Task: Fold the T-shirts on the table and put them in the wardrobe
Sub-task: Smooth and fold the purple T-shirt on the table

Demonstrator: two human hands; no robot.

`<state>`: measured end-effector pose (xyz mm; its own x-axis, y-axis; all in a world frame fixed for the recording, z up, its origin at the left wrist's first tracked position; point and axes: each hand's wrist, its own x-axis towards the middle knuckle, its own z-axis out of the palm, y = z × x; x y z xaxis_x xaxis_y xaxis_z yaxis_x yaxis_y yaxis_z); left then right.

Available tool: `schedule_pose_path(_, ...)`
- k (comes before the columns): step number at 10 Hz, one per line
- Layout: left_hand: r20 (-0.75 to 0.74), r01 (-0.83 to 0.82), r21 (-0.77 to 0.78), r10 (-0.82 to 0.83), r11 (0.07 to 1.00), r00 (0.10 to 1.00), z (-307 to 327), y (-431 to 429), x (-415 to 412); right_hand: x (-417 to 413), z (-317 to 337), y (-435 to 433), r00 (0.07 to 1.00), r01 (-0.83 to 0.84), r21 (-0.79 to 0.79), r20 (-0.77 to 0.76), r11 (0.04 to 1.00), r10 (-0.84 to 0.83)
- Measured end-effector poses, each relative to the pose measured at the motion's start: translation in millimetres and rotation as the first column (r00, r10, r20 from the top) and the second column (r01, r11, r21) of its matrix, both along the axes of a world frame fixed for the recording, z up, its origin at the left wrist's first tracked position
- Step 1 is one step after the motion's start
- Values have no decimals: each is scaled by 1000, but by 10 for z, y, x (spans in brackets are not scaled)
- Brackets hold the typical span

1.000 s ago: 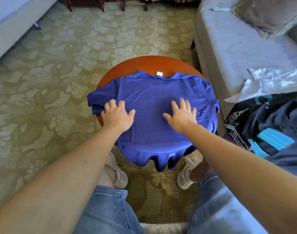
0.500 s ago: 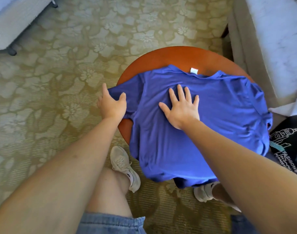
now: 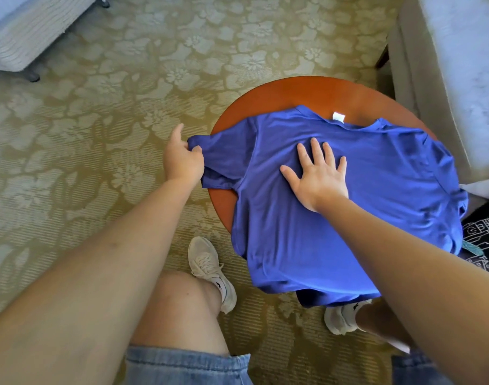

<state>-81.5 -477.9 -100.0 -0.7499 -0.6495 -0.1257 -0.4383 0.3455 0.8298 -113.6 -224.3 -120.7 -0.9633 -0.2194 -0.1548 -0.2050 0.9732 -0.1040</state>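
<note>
Blue shirt (image 3: 376,195) lies spread flat on the round table (image 3: 301,93), covering most of it. Its collar is toward the table's far side, with a white tag (image 3: 338,117) showing at the neck. The hem hangs over the table's near edge, and the right side droops off the table's right edge.

Left hand (image 3: 182,162) is just off the table's left edge, fingers curled, pinching the end of the sleeve (image 3: 223,162). The sleeve is stretched out past the rim. Right hand (image 3: 319,179) is over the table's middle, flat on the shirt's chest area, fingers straight and spread, palm down, gripping nothing.

Bare wood of the table shows only at the far side and in a strip at the left.

A dark printed garment (image 3: 480,234) lies just right of the table, partly cut off by the frame edge. A grey sofa (image 3: 446,65) stands beyond the table's right side. A bed corner (image 3: 23,31) is well left of the table, far side. Patterned carpet (image 3: 98,134) lies all round. White shoes (image 3: 210,270) are at the table's near edge, with denim shorts (image 3: 187,368) nearer still.
</note>
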Motion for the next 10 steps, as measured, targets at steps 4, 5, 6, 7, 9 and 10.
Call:
schedule_pose_path(4,-19,126,41,-126,991,992,119,-63,45,-4,-2,0,1000,2,-3,-6,1000,-2)
schedule_pose_path(5,-45,165,-6,-165,986,985,183,-34,-36,-2,1,2,1000,3,-4,-6,1000,-3)
schedule_pose_path(6,-37,180,72,-178,981,983,221,10,-127,-1,-3,0,1000,3,-5,-7,1000,-3)
schedule_pose_path(7,32,209,160,-216,965,976,233,40,-169,-10,-12,3,1000,2,-8,-8,1000,-2)
schedule_pose_path(9,137,222,142,-241,965,961,195,57,-98,-13,-13,8,1000,0,-12,-9,1000,0)
schedule_pose_path(10,176,242,120,-260,963,950,165,-1,32,-4,-9,5,1000,-1,-15,-5,1000,1)
